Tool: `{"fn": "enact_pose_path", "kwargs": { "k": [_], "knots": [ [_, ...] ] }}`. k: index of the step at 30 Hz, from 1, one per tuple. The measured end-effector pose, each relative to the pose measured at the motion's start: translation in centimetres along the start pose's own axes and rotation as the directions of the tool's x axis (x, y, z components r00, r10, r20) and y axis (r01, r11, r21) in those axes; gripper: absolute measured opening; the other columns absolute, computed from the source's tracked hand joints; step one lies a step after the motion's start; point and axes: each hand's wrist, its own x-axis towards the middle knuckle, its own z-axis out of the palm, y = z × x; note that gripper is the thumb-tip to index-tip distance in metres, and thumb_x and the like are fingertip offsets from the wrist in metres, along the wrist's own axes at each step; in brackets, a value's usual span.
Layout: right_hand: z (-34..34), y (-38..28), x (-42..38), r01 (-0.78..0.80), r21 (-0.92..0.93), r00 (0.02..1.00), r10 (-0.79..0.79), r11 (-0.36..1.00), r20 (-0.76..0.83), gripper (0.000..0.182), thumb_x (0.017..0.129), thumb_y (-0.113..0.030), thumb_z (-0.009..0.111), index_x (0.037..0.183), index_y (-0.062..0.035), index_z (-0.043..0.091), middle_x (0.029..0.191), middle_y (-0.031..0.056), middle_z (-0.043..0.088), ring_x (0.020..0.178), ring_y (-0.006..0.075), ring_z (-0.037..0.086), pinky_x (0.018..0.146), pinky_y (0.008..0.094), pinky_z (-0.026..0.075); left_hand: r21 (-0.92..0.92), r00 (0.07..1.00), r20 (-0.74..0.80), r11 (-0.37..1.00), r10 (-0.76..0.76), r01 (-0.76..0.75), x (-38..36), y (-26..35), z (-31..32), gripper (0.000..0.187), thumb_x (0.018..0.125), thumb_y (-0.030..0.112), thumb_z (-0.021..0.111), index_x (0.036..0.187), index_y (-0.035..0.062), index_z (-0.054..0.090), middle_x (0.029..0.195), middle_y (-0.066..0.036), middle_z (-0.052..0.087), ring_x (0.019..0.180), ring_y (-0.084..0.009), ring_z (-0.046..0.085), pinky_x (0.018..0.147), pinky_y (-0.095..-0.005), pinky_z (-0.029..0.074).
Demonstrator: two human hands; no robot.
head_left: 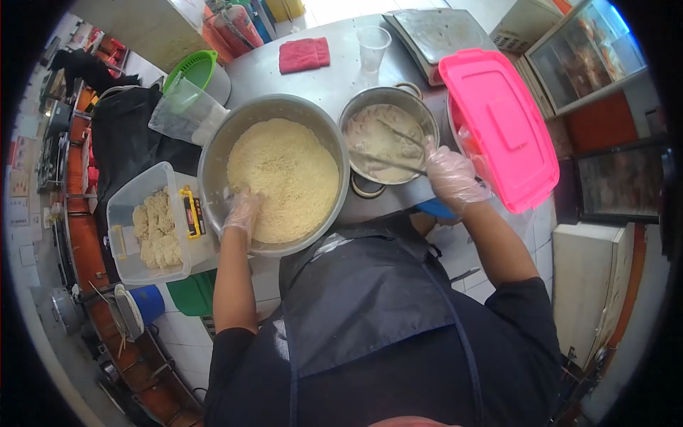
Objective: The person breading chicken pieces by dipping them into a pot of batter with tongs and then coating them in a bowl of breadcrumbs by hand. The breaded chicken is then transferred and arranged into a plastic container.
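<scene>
A large metal bowl (213, 121) of pale yellow flour (284, 178) stands in front of me. My left hand (242, 212), in a clear plastic glove, rests inside its left rim, fingers stretched into the flour. To the right is a metal pot (425, 114) with whitish liquid and coated pieces (384, 132) that look like meat. My right hand (452, 174), also gloved, is closed around metal tongs (391, 162); their two arms are spread, the tips down in the pot.
A clear plastic bin (117, 249) with breaded pieces (156, 231) stands left of the bowl, near a clear jug (181, 110). A pink lid (509, 124) lies right of the pot. Behind are a red cloth (304, 55), a plastic cup (373, 48) and a flat metal-topped scale (441, 35).
</scene>
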Motion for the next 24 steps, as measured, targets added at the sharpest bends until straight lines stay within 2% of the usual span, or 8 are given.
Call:
{"fn": "enact_pose_path", "kwargs": {
  "k": [3,7,9,12,18,19,22,24],
  "knots": [
    [-2.0,1.5,-1.0,-0.017,-0.013,0.992,0.015,1.0,-0.129,0.05,0.092,-0.007,0.063,0.142,-0.0054,0.053,0.084,0.0137,0.071,0.076,0.0346,0.075,0.067,0.0466,0.06,0.093,0.989,0.146,0.996,-0.021,0.008,-3.8,3.4,-1.8,0.067,0.095,0.031,0.066,0.15,-0.0021,0.047,0.153,-0.032,0.046,0.129,-0.0466,0.057,0.108,-0.046,0.047],
    [-6.5,4.1,-3.1,0.11,0.245,0.985,-0.072,0.963,-0.157,0.053,0.087,-0.019,0.078,0.134,-0.0019,0.059,0.099,0.0174,0.07,0.095,0.036,0.071,0.081,0.0478,0.055,-0.133,0.962,0.105,0.955,-0.251,0.264,-8.5,11.3,-3.5,0.057,0.095,0.033,0.066,0.142,0.0019,0.056,0.142,-0.03,0.056,0.127,-0.0452,0.06,0.106,-0.0471,0.048],
    [-7.7,4.6,-3.4,0.162,0.224,0.965,-0.108,0.961,-0.237,0.049,0.083,-0.015,0.079,0.13,-0.0055,0.065,0.104,0.0179,0.07,0.102,0.0344,0.069,0.087,0.0479,0.052,0.194,0.973,0.076,0.961,-0.217,0.199,-8.9,12.8,-3.7,0.051,0.094,0.035,0.067,0.135,0.0045,0.062,0.13,-0.028,0.063,0.123,-0.0439,0.062,0.104,-0.0487,0.049],
    [-9.1,4.9,-4.1,0.261,0.165,0.942,-0.214,0.951,-0.257,0.054,0.078,-0.011,0.078,0.13,-0.0099,0.067,0.099,0.017,0.069,0.098,0.0338,0.069,0.086,0.0463,0.053,0.381,0.993,-0.06,0.917,-0.099,0.114,-10.7,16.5,-4.3,0.051,0.093,0.035,0.068,0.133,0.0048,0.064,0.122,-0.028,0.067,0.12,-0.0423,0.063,0.101,-0.0483,0.05],
    [-5.3,2.5,-1.8,0.322,-0.045,0.927,-0.325,0.945,-0.185,0.042,0.078,-0.006,0.073,0.12,-0.0124,0.071,0.091,0.0129,0.068,0.094,0.0303,0.071,0.079,0.0451,0.056,0.317,0.928,-0.124,0.9,0.352,-0.299,-9.8,15.4,-1.4,0.057,0.091,0.034,0.07,0.142,0.0103,0.06,0.147,-0.026,0.054,0.138,-0.0429,0.049,0.115,-0.0497,0.04],
    [-3.7,2.1,-1.3,0.361,-0.073,0.886,-0.366,0.93,-0.286,0.027,0.085,-0.007,0.065,0.111,-0.0131,0.072,0.089,0.0119,0.069,0.087,0.0309,0.072,0.072,0.046,0.057,0.314,0.93,-0.126,0.903,0.345,-0.293,-9.4,15.1,-0.6,0.057,0.091,0.034,0.07,0.142,0.0103,0.06,0.147,-0.026,0.054,0.138,-0.0429,0.049,0.115,-0.0497,0.04],
    [-3.2,2.1,-1.2,0.32,-0.11,0.9,-0.338,0.941,-0.274,0.025,0.091,-0.008,0.058,0.11,-0.0145,0.072,0.085,0.0117,0.069,0.08,0.0322,0.073,0.069,0.0473,0.057,0.368,0.928,-0.029,0.867,0.372,-0.337,-8.5,15.9,0.6,0.068,0.09,0.035,0.072,0.151,0.0131,0.053,0.159,-0.024,0.042,0.148,-0.0429,0.038,0.123,-0.05,0.03],
    [-3.5,2.4,-1.9,0.286,-0.096,0.894,-0.301,0.954,-0.333,0.017,0.093,-0.01,0.056,0.099,-0.0115,0.073,0.084,0.0128,0.071,0.075,0.0326,0.073,0.065,0.0459,0.057,0.362,0.971,0.107,0.901,0.214,-0.238,-8.8,16.7,0.2,0.076,0.089,0.037,0.074,0.156,0.0137,0.047,0.162,-0.024,0.038,0.15,-0.0422,0.035,0.125,-0.0477,0.027]
  ]
}}
